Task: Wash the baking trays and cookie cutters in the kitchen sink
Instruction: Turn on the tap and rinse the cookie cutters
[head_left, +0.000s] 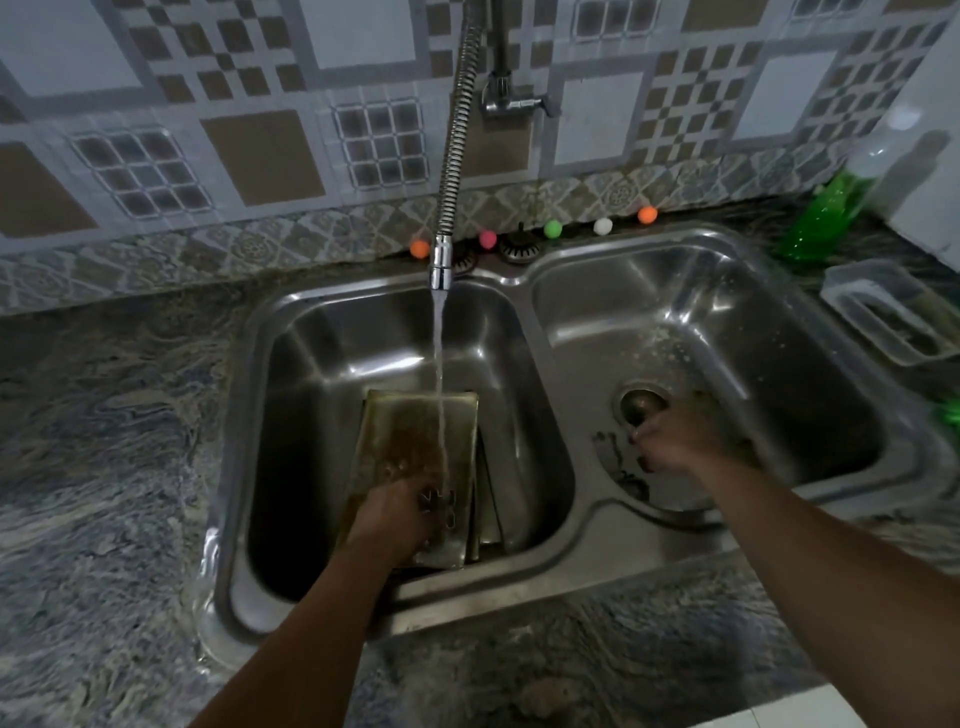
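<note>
Left hand (392, 512) fingers clamp rectangular metal baking tray (415, 441); right hand (675, 441) fingers' state unclear, blurred.

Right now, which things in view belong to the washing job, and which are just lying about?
Part of the job:
baking tray under the running water
left hand on the tray
right hand in the right basin
sink
tap

Lying about:
green bottle
clear plastic container
small coloured balls behind the sink

The sink (519, 291) was shiny steel, the tray (410, 441) dull stained metal, the counter (104, 467) speckled polished stone, the hose (457, 130) ribbed chrome.
</note>
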